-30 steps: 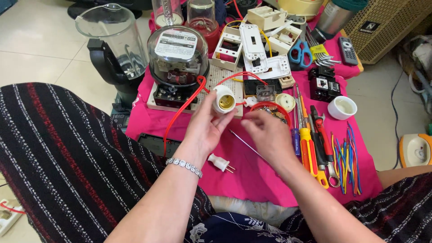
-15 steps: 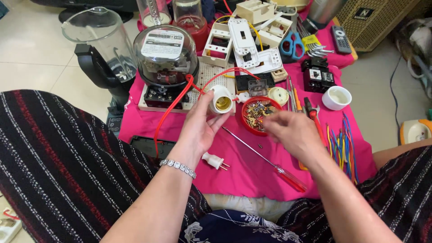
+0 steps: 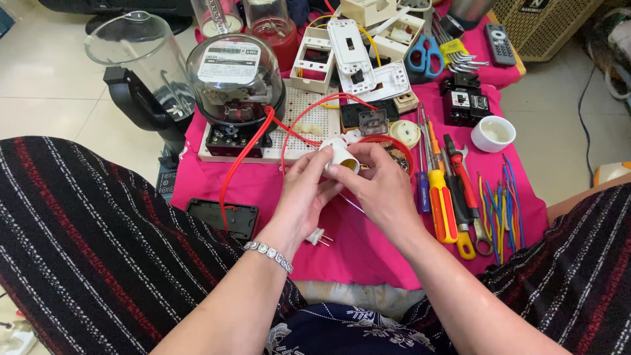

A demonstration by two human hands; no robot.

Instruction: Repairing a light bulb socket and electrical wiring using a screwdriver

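Hands (image 3: pixel 348 187) around round white lamp socket (image 3: pixel 343 156)

Pale glossy floor tiles (image 3: pixel 59 85) lay off to the left of the grip and shone under soft, even light. Beyond it, at the far right, stood a woven wicker unit (image 3: pixel 545 26). A bright pink cloth (image 3: pixel 368 243) covered the low work surface beneath, and more tiled floor showed to the right.
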